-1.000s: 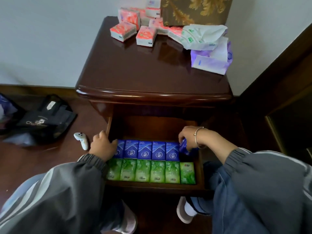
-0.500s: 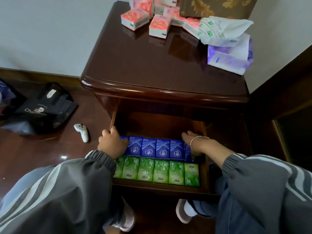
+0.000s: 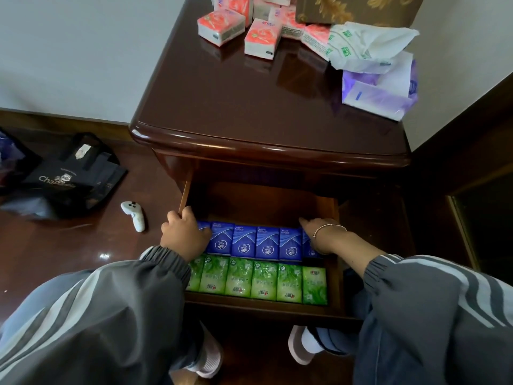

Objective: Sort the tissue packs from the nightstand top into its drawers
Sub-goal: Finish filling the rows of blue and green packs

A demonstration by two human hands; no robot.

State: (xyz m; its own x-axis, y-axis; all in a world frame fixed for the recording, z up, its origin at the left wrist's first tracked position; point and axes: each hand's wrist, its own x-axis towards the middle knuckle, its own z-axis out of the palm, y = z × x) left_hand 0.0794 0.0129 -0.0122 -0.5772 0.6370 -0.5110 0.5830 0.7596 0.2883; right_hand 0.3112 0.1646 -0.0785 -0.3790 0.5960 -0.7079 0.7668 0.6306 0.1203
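The nightstand's (image 3: 249, 107) top drawer (image 3: 263, 310) stands pulled out. Inside lie a back row of blue tissue packs (image 3: 244, 243) and a front row of green tissue packs (image 3: 238, 279). My left hand (image 3: 184, 236) rests with curled fingers against the left end of the blue row, its thumb by the drawer's side wall. My right hand (image 3: 319, 234) lies over the rightmost blue pack (image 3: 309, 247), fingers wrapped over its far end. Several red tissue packs (image 3: 222, 26) sit at the back of the nightstand top.
Empty white-green (image 3: 361, 45) and purple (image 3: 380, 95) wrappers lie at the top's right side, by a patterned box (image 3: 347, 9). On the floor to the left are a black bag (image 3: 69, 176) and a white controller (image 3: 133, 215). Dark wooden furniture (image 3: 472, 190) stands on the right.
My right hand lowered the blue pack it held into the right end of the blue row and now lies flatter over it. My left hand stayed at the row's left end.
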